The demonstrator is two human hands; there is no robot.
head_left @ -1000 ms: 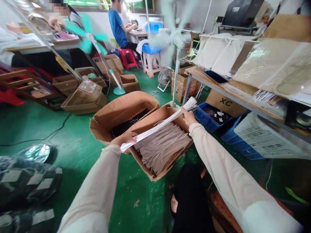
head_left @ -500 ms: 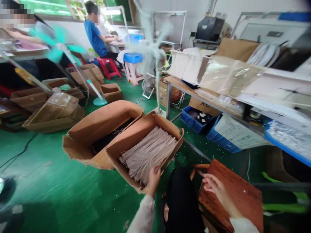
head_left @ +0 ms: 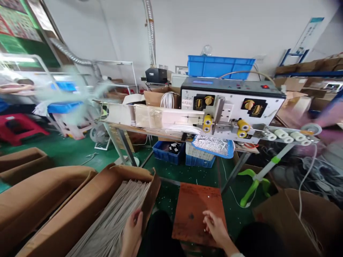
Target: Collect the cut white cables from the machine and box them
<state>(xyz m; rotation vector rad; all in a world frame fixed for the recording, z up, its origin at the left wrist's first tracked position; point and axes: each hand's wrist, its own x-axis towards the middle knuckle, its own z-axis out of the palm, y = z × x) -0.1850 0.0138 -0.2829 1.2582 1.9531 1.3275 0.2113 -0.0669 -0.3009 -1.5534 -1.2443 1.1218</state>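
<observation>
The left hand [head_left: 132, 228] is loosely bent, its thumb a little apart from the fingers, above a bundle of thin, dull grey-white wires [head_left: 115, 217]; I cannot tell if it touches them. The wires lie lengthwise, some ends uneven, in a long carton [head_left: 151, 194] of rough brown cardboard, whose wall stands just to the right of this hand. The right hand [head_left: 215, 228] is half curled, with a narrow opening, over a square stool [head_left: 190, 203] of worn reddish wood. Between the hands stands a knee [head_left: 162, 232] in black cloth. Left of the left hand is a second carton [head_left: 48, 182] with a bowed wall. Ahead of the right hand are a boxy metal machine [head_left: 230, 103] with smooth yellow rollers [head_left: 242, 125] and a blue plastic tray [head_left: 230, 152] of white scraps; farther right, a green-footed stand [head_left: 257, 184].
</observation>
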